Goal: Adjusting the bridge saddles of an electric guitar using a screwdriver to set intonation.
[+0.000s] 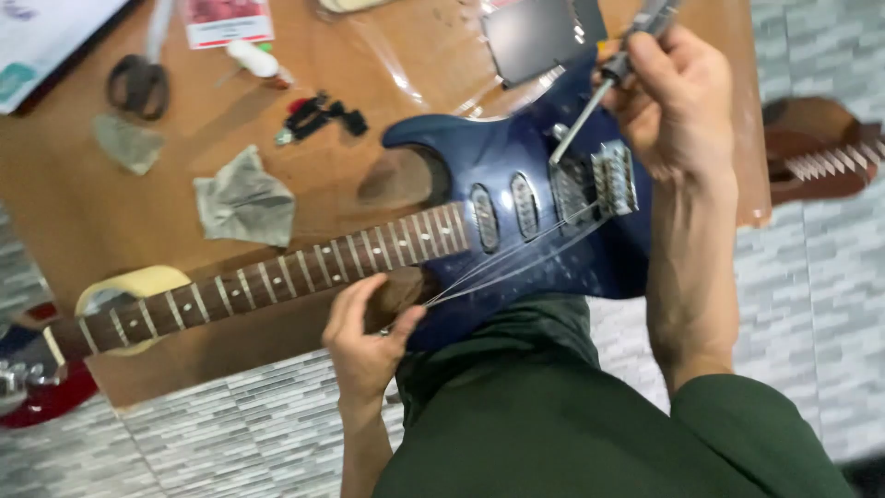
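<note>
A dark blue electric guitar (516, 175) lies across the wooden table (83, 212), its fretted neck (277, 277) pointing left. My right hand (678, 101) is shut on a screwdriver (599, 92) whose tip meets the guitar body beside the metal bridge (613, 177). My left hand (364, 341) pinches loose strings (516, 258) pulled off to the near side of the neck, close to where the neck joins the body. Green sleeves cover both my arms.
On the table lie two crumpled grey cloths (244, 198), scissors (138, 83), a small black tool (318, 118), a white tube (253, 60) and clear plastic wrap (415, 55). A red guitar (32, 387) lies at the left edge, a brown one (816, 152) at the right. Grey tiled floor lies below.
</note>
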